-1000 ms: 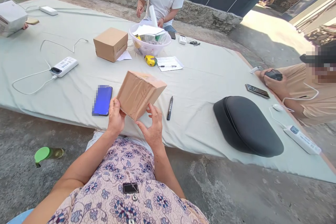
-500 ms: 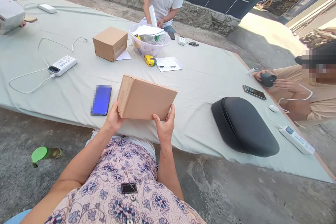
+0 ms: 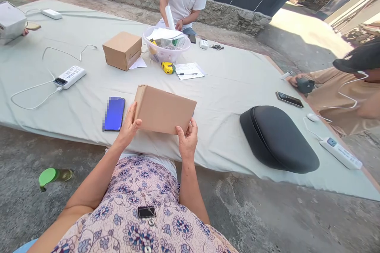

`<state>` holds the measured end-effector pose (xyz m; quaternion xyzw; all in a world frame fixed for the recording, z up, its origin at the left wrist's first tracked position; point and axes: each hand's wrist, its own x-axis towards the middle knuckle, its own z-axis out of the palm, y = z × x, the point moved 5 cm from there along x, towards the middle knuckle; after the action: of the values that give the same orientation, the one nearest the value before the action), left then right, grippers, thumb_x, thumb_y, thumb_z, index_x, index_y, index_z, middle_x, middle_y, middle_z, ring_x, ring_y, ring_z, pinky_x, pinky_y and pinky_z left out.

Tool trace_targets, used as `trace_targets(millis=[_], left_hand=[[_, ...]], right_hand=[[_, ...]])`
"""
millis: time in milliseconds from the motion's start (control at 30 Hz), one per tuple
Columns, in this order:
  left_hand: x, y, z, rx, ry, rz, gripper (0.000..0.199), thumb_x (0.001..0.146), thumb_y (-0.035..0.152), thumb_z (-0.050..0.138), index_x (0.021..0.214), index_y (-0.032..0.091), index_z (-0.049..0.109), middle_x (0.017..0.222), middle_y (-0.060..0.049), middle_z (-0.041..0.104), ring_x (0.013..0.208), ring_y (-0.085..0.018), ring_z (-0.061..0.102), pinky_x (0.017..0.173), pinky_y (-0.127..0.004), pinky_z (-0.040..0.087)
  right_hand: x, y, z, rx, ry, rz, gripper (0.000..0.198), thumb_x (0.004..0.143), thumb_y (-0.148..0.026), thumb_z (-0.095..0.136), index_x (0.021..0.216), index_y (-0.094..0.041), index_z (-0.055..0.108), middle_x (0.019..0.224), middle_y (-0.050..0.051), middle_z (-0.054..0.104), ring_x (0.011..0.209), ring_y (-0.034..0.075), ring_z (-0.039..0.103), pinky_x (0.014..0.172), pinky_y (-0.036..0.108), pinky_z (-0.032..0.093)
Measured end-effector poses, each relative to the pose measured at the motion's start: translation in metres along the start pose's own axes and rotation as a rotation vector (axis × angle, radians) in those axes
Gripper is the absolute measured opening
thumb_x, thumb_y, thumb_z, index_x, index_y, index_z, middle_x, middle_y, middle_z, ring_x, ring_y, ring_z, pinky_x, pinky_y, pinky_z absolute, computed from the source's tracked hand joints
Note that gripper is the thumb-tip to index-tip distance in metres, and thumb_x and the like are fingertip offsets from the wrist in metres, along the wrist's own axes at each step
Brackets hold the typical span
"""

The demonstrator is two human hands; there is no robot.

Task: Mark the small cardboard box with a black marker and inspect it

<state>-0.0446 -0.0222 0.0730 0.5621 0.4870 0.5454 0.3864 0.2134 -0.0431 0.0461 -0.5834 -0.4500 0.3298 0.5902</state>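
Note:
A brown cardboard box (image 3: 166, 108) is held tilted above the near side of the cloth-covered table (image 3: 219, 91). My left hand (image 3: 128, 124) grips its left end, thumb on the near face and fingers along the side. At the lower right corner my right hand (image 3: 187, 136) pinches it, the thumb in front and the other fingers partly hidden behind. Left of the box lies a phone (image 3: 115, 114) with a blue screen, close to my left hand.
A second cardboard box (image 3: 122, 50), a plastic basin (image 3: 166, 49) of items, a tape measure (image 3: 168, 68) and a paper with a pen (image 3: 190, 71) lie farther back. To the right sits a black case (image 3: 279, 138). A power bank (image 3: 70, 77) trails a cable. Co-workers sit around the table.
The box has turned slightly and its left side shows less. My left hand has shifted up along that side, its thumb now on the near face. The right co-worker's head has turned.

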Motion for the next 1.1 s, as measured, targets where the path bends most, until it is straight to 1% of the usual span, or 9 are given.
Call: trace_targets(millis=[67, 133, 200, 367, 533, 667, 833, 967, 1100], left_hand=[[-0.001, 0.002, 0.002, 0.096, -0.113, -0.07, 0.114, 0.072, 0.079, 0.069, 0.162, 0.025, 0.026, 0.173, -0.013, 0.02, 0.161, -0.037, 0.014, 0.132, -0.056, 0.014], [-0.001, 0.005, 0.004, 0.161, -0.15, -0.108, 0.116, 0.073, 0.069, 0.075, 0.164, 0.027, 0.017, 0.174, -0.01, 0.015, 0.162, -0.035, 0.011, 0.132, -0.056, 0.012], [-0.002, 0.009, 0.006, 0.208, -0.147, -0.106, 0.112, 0.076, 0.059, 0.077, 0.164, 0.027, 0.016, 0.174, -0.01, 0.017, 0.162, -0.033, 0.014, 0.132, -0.054, 0.015], [-0.006, 0.014, 0.014, 0.325, -0.106, -0.114, 0.115, 0.072, 0.053, 0.082, 0.164, 0.026, 0.017, 0.171, -0.012, 0.024, 0.161, -0.034, 0.018, 0.131, -0.055, 0.022], [-0.006, 0.017, 0.012, 0.497, -0.105, -0.092, 0.129, 0.059, 0.059, 0.09, 0.163, 0.025, 0.021, 0.171, -0.017, 0.023, 0.159, -0.04, 0.022, 0.126, -0.059, 0.03], [-0.002, 0.018, 0.008, 0.478, -0.138, -0.053, 0.123, 0.062, 0.053, 0.09, 0.162, 0.028, 0.023, 0.165, -0.015, 0.038, 0.151, -0.039, 0.04, 0.12, -0.054, 0.042], [0.001, 0.011, 0.003, 0.447, -0.125, -0.152, 0.111, 0.067, 0.044, 0.087, 0.16, 0.028, 0.027, 0.151, -0.013, 0.056, 0.136, -0.038, 0.057, 0.108, -0.05, 0.052], [0.002, 0.004, 0.001, 0.394, -0.148, -0.186, 0.111, 0.068, 0.041, 0.085, 0.16, 0.025, 0.026, 0.155, -0.012, 0.053, 0.14, -0.037, 0.054, 0.11, -0.048, 0.05], [0.004, -0.004, -0.002, 0.354, -0.178, -0.177, 0.11, 0.07, 0.04, 0.083, 0.161, 0.024, 0.023, 0.159, -0.012, 0.048, 0.144, -0.037, 0.049, 0.115, -0.048, 0.047]], right_hand=[[0.0, -0.001, -0.001, 0.004, -0.004, 0.001, 0.083, 0.081, -0.056, 0.071, 0.15, -0.019, 0.041, 0.144, 0.018, 0.061, 0.129, 0.027, 0.063, 0.112, 0.047, 0.05], [0.001, -0.002, 0.0, -0.01, -0.019, -0.003, 0.084, 0.082, -0.058, 0.069, 0.151, -0.019, 0.04, 0.148, 0.018, 0.058, 0.132, 0.028, 0.061, 0.114, 0.047, 0.049], [0.0, -0.004, 0.001, -0.067, -0.031, -0.02, 0.091, 0.08, -0.06, 0.07, 0.154, -0.019, 0.037, 0.156, 0.018, 0.05, 0.142, 0.029, 0.053, 0.12, 0.049, 0.043], [-0.004, -0.004, 0.007, -0.306, -0.001, -0.041, 0.133, 0.062, -0.067, 0.083, 0.163, -0.014, 0.014, 0.17, 0.02, 0.021, 0.159, 0.035, 0.021, 0.13, 0.054, 0.024], [-0.005, -0.001, 0.01, -0.399, -0.023, -0.074, 0.147, 0.056, -0.068, 0.087, 0.164, -0.013, 0.004, 0.169, 0.024, 0.019, 0.159, 0.039, 0.018, 0.128, 0.058, 0.024], [-0.002, -0.003, 0.005, -0.373, -0.048, -0.122, 0.135, 0.062, -0.064, 0.087, 0.164, -0.018, 0.011, 0.17, 0.019, 0.023, 0.159, 0.035, 0.024, 0.128, 0.056, 0.028], [0.001, -0.005, -0.003, -0.222, -0.123, -0.115, 0.102, 0.077, -0.05, 0.081, 0.161, -0.025, 0.028, 0.166, 0.013, 0.038, 0.151, 0.03, 0.042, 0.126, 0.052, 0.035], [0.003, -0.002, -0.008, -0.048, -0.191, -0.082, 0.089, 0.08, -0.037, 0.078, 0.157, -0.026, 0.036, 0.159, 0.012, 0.049, 0.142, 0.027, 0.056, 0.12, 0.048, 0.046], [0.005, 0.005, -0.015, 0.049, -0.21, -0.062, 0.066, 0.083, -0.037, 0.073, 0.145, -0.026, 0.052, 0.149, 0.011, 0.06, 0.128, 0.025, 0.066, 0.104, 0.043, 0.058]])
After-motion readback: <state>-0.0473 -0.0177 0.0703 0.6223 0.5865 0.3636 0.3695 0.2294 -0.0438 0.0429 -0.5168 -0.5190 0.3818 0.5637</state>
